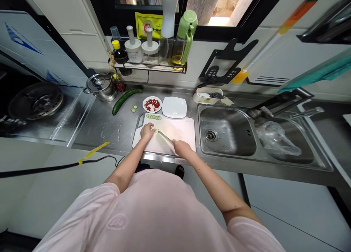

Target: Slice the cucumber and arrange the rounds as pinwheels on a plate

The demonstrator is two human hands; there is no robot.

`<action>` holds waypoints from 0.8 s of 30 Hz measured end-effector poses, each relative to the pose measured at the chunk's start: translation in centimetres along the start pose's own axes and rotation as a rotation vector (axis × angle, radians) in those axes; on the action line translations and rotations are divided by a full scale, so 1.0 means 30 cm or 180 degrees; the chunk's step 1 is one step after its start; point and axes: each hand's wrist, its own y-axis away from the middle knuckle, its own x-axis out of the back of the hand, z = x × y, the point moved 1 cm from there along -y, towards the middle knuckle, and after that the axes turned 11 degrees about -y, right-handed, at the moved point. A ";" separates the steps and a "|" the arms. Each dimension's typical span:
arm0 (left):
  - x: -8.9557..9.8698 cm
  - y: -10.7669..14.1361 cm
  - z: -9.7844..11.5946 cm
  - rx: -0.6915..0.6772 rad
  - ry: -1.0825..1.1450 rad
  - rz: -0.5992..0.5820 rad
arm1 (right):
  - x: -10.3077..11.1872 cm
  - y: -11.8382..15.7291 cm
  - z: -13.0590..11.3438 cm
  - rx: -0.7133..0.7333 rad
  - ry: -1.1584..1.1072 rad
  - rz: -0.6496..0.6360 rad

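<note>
My right hand (182, 148) is wrapped round the handle of a knife (166, 137). Its blade points up and left across a white cutting board (178, 129). At the knife's tip is a small pale round piece (157, 130), perhaps a cucumber slice. My left hand (147, 131) is over the board's left side with fingers bent and closed, the fingertips beside that piece; whatever they pinch is too small to make out. A row of overlapping cucumber slices (153, 117) lies along the board's top left edge.
Behind the board stand a plate of chopped red pieces (148, 111) and a white square plate (174, 107). A whole cucumber (124, 100), loose slices (134, 108) and a steel pot (101, 86) are to the left. The sink (227, 131) borders the right. Bottles fill a shelf (153, 68) above.
</note>
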 end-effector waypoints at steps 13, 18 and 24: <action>-0.009 -0.010 -0.010 -0.0056 -0.0028 0.0016 | -0.004 -0.043 -0.015 0.0134 -0.0040 0.0104; 0.000 -0.004 -0.003 0.0006 -0.0025 -0.0010 | 0.001 -0.048 -0.020 0.0122 0.0005 0.0073; 0.001 -0.003 -0.001 0.0017 -0.0031 -0.0032 | 0.009 -0.047 -0.025 0.0126 0.0027 0.0058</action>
